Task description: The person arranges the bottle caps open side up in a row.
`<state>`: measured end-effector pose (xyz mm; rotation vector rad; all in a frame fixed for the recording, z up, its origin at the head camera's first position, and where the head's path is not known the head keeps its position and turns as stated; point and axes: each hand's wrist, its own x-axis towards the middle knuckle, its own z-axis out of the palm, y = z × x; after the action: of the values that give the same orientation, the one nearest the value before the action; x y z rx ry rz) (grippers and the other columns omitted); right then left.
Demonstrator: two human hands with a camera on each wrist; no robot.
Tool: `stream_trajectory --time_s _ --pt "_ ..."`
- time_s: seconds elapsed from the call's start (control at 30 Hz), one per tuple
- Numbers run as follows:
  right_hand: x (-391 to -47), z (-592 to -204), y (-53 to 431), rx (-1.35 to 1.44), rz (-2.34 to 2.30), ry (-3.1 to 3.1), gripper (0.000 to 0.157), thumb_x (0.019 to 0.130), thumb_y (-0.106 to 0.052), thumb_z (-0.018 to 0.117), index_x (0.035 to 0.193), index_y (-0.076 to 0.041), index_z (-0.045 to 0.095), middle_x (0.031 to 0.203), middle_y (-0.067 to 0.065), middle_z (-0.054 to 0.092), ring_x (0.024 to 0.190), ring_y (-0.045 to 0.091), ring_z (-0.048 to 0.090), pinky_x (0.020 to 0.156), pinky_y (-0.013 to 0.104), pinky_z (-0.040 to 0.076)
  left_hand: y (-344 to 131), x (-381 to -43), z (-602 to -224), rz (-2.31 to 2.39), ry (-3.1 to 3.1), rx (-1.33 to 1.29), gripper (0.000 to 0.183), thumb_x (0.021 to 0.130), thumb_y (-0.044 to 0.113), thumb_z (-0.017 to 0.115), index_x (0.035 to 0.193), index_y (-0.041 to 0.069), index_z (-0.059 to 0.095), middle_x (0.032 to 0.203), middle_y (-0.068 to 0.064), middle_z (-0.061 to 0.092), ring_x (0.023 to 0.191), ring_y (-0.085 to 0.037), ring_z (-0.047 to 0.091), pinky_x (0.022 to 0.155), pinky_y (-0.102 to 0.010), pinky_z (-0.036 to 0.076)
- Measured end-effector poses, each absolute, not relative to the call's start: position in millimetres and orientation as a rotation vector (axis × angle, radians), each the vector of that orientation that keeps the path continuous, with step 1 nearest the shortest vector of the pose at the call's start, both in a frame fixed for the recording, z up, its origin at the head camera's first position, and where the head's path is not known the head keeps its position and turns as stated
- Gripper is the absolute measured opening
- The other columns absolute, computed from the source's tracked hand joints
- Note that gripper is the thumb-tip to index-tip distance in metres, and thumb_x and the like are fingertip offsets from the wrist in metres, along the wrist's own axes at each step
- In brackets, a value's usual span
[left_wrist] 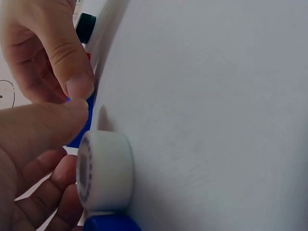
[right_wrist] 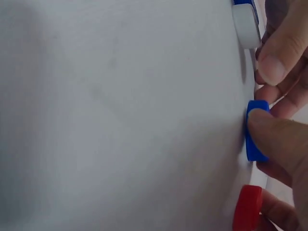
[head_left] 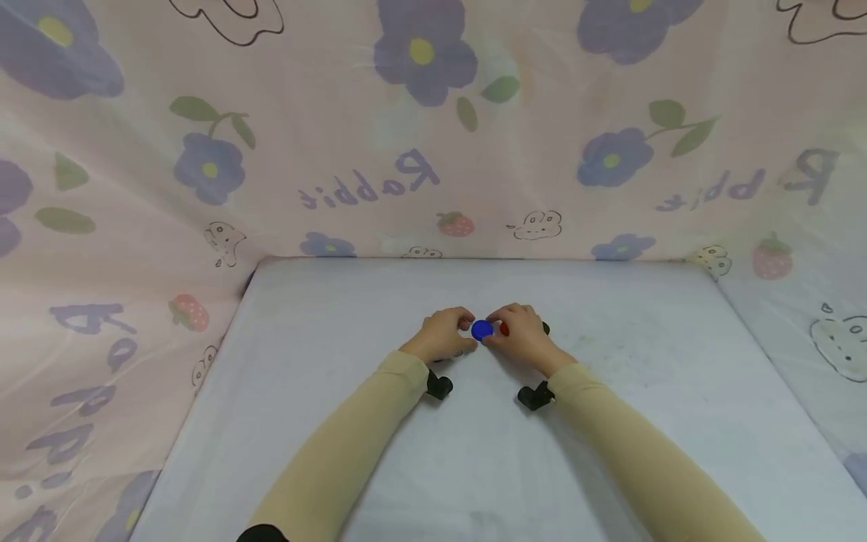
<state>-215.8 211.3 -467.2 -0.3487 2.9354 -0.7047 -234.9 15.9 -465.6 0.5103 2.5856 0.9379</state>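
My right hand (head_left: 523,336) pinches a round blue cap (head_left: 482,330) at its right side, the thumb across it in the right wrist view. On the other side of the blue cap, my left hand (head_left: 443,336) has its fingers loosely bent with nothing between them, thumb tip close to the cap. A white cap (left_wrist: 113,171) with markings on its top stands beside my left fingers, and a second blue cap (left_wrist: 113,224) is just past it. Near my right fingers is a red cap (right_wrist: 248,208). A dark green cap (head_left: 546,328) shows partly behind the right hand.
The caps stand in a row on a white table (head_left: 325,316). A patterned curtain (head_left: 352,135) hangs behind the table and along its sides. Black wrist mounts (head_left: 535,396) hang below both wrists, close over the table.
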Motion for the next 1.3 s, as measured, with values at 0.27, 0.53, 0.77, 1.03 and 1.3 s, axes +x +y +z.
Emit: stream_trajectory --time_s 0.27,0.53,0.77,1.03,1.3 --pt "-210 -468 208 -0.409 -0.687 2.962 0.041 0.082 -0.031 0.079 0.114 -0.009 0.068 0.124 0.017 0.056 0.120 0.042 0.040 0.098 0.058 0.030 22 -230 -464 0.790 2.684 0.545 0.039 0.084 0.031 0.075 0.118 0.016 0.064 0.100 0.006 0.061 0.095 -0.017 0.053 0.091 -0.039 0.036" --pt "-207 -464 200 -0.576 -0.628 3.049 0.047 0.079 -0.038 0.080 0.111 -0.005 0.070 0.125 0.012 0.059 0.121 0.037 0.041 0.097 0.055 0.030 16 -228 -460 0.804 2.673 0.553 0.033 0.087 0.024 0.073 0.117 0.016 0.062 0.101 0.006 0.061 0.097 -0.018 0.052 0.091 -0.041 0.036" --pt "-203 -448 197 -0.576 -0.892 3.022 0.034 0.083 -0.027 0.078 0.107 -0.006 0.068 0.114 0.010 0.063 0.111 0.033 0.049 0.095 0.051 0.035 4 -221 -441 1.023 2.625 0.535 0.034 0.088 0.025 0.070 0.120 0.019 0.060 0.115 0.002 0.064 0.108 -0.026 0.049 0.094 -0.046 0.035" --pt "-191 -438 188 -0.483 -1.059 2.870 0.040 0.089 -0.030 0.071 0.123 -0.010 0.062 0.115 0.005 0.062 0.095 0.021 0.058 0.078 0.036 0.048 -10 -209 -438 1.120 2.611 0.541 0.037 0.091 0.023 0.067 0.126 0.017 0.059 0.118 0.003 0.065 0.117 -0.026 0.051 0.101 -0.051 0.030" --pt "-185 -439 182 -0.474 -1.105 2.870 0.044 0.091 -0.032 0.069 0.128 -0.011 0.059 0.112 0.001 0.064 0.094 0.015 0.058 0.080 0.035 0.048 -17 -203 -435 1.162 2.619 0.551 0.038 0.090 0.021 0.068 0.127 0.017 0.059 0.117 0.002 0.065 0.115 -0.023 0.053 0.101 -0.052 0.031"
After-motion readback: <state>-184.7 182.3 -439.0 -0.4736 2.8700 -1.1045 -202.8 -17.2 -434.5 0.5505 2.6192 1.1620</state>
